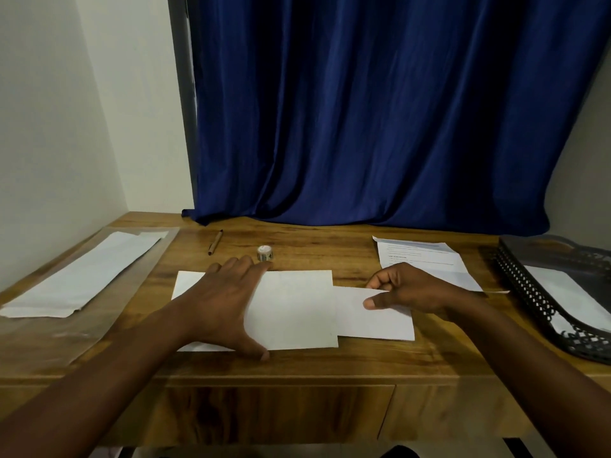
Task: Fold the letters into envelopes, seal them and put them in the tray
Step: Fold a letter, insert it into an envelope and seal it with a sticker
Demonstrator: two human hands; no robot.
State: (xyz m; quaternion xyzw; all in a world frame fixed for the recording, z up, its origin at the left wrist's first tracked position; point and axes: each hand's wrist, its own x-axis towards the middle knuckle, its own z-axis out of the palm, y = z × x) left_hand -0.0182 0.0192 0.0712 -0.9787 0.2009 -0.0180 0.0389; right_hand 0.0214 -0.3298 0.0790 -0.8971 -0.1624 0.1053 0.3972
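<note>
Envelope (291, 309) lies flat on our counter (297, 361); our left hand (221, 302) presses it with straight fingers, while our right hand (406, 292) pinches the folded letter (377, 322) at its open end. Tray (542, 302) at right.

deep navy blue curtain (380, 110) behind a warm brown woodgrain counter (314, 361), white envelope (294, 309) and papers, black lattice-pattern tray (529, 292), plus a brown pen (215, 242) and pale off-white walls (49, 127)
</note>
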